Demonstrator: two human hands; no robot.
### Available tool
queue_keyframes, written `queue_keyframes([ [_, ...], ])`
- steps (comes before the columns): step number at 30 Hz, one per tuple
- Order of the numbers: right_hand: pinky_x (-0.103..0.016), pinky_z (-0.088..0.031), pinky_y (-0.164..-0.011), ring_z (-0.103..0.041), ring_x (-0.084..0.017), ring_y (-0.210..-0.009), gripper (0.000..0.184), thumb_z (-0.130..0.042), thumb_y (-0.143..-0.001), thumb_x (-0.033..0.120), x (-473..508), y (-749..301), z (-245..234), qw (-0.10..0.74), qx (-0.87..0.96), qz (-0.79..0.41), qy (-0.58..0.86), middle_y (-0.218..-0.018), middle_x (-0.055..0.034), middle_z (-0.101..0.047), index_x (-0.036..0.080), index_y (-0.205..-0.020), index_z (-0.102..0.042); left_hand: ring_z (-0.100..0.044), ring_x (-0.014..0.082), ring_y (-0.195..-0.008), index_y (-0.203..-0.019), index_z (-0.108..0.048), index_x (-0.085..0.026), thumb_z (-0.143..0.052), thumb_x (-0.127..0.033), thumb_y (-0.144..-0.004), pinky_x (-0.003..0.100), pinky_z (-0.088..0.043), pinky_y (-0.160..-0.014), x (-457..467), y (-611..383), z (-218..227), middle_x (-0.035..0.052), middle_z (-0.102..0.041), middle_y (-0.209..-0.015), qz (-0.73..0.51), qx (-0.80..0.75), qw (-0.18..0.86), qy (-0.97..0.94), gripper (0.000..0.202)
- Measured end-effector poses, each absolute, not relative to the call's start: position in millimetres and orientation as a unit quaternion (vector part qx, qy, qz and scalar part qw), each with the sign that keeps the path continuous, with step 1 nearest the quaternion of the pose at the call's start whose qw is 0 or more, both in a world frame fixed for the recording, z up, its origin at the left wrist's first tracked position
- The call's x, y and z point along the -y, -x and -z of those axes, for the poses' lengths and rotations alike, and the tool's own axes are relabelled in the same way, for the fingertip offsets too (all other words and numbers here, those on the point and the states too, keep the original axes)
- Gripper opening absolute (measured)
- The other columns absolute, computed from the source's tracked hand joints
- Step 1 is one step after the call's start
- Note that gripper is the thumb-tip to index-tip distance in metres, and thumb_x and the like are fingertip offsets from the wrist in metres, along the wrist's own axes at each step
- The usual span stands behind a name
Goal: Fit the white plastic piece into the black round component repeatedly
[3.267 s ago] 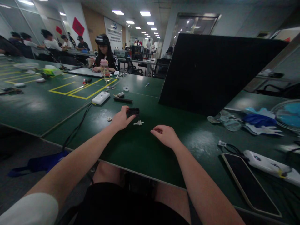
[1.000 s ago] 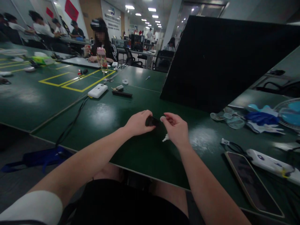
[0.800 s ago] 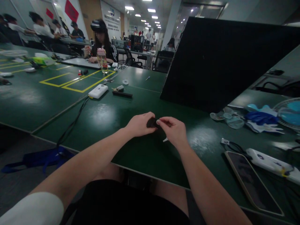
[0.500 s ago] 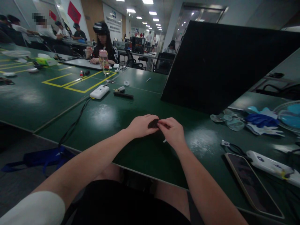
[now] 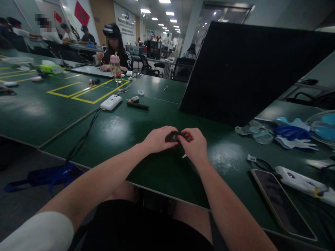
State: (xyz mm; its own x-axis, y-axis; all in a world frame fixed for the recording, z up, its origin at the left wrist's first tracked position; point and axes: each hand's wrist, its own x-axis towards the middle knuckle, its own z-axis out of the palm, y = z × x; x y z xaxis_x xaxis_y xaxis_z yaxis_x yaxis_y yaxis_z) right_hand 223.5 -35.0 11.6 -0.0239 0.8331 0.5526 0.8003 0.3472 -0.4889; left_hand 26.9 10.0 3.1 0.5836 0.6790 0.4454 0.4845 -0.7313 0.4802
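Observation:
My left hand (image 5: 157, 139) is curled round a small black part (image 5: 171, 136) just above the green table (image 5: 146, 167). My right hand (image 5: 195, 144) meets it from the right, its thumb and fingers pinched on the same black part. A small white piece (image 5: 184, 156) pokes out beneath my right hand; whether the hand holds it or it lies on the table I cannot tell. Most of the black part is hidden by my fingers.
A large black board (image 5: 248, 69) leans behind my hands. At the right lie a phone (image 5: 282, 205), a white power strip (image 5: 303, 183), blue gloves (image 5: 290, 134) and a fan (image 5: 323, 127). A white box (image 5: 111, 102), a black bar (image 5: 137, 105) and a bottle (image 5: 115, 69) lie farther left. People sit at the far tables.
My left hand carried the black part from farther out on the table toward me. My right hand rose from the table, took up a white piece and closed on the black part.

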Motion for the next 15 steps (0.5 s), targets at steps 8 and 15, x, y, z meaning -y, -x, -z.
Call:
queue_keyframes([
  [8, -0.035, -0.051, -0.063, -0.063, -0.022, -0.08, 0.048, -0.06, -0.089, 0.061, 31, -236, -17, 0.315, 0.685, -0.024, 0.656, -0.108, -0.0112, -0.066, 0.021, -0.112, -0.072, -0.065, 0.0239, -0.105, -0.122, -0.054, -0.023, -0.065, -0.04, -0.088, 0.04, -0.055, -0.086, -19, -21, -6, 0.0067, -0.066, -0.119, -0.386, -0.45, 0.134, -0.794, 0.039],
  [15, -0.035, -0.052, -0.063, -0.065, -0.021, -0.077, 0.018, -0.068, -0.086, 0.033, 31, -230, 1, 0.18, 0.782, -0.101, 0.588, -0.101, -0.008, -0.067, 0.027, -0.1, -0.076, -0.065, 0.0251, -0.104, -0.123, -0.052, -0.023, -0.066, -0.039, -0.088, 0.043, -0.054, -0.088, -27, -18, -1, 0.0092, -0.066, -0.12, -0.367, -0.526, 0.148, -0.753, 0.041],
])
